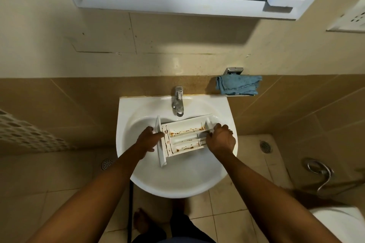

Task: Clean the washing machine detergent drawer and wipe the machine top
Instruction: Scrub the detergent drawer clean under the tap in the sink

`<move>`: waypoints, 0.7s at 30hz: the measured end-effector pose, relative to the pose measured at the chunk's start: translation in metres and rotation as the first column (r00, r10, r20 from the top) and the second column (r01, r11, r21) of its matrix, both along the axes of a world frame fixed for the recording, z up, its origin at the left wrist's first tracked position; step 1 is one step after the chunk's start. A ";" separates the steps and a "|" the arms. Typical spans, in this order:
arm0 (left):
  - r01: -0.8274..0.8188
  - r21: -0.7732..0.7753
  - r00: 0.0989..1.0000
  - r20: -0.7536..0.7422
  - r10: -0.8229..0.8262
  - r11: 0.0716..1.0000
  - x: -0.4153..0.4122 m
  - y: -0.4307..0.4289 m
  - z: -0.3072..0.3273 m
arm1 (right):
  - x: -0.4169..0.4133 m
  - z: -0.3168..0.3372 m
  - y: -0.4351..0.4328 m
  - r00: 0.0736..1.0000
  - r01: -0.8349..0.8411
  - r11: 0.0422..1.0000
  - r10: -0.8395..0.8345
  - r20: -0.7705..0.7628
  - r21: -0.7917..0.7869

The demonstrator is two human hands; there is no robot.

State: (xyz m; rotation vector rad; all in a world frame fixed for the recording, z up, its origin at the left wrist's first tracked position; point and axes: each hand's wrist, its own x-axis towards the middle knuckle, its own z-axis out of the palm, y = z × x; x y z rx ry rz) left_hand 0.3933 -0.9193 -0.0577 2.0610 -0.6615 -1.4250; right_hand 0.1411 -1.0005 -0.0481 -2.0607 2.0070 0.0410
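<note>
Head view: detergent drawer lies left-right across sink, front panel left; your left hand fingers clamp the panel, right hand fingers curl around the rear end.

White rectangular plastic detergent drawer lies in the basin of the white ceramic sink, open side up, long axis left to right and slightly tilted. Flat front panel at the left end, standing on edge. Interior split into lengthwise compartments; brown-orange residue streaks along the floors and corners of the upper and lower compartments. Small grey insert sits near the right end.
</note>
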 end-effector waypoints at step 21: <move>0.509 -0.286 0.756 0.599 -0.264 0.811 0.025 -0.025 0.055 | 0.024 0.036 0.019 0.834 -0.103 0.994 0.076 0.547 0.020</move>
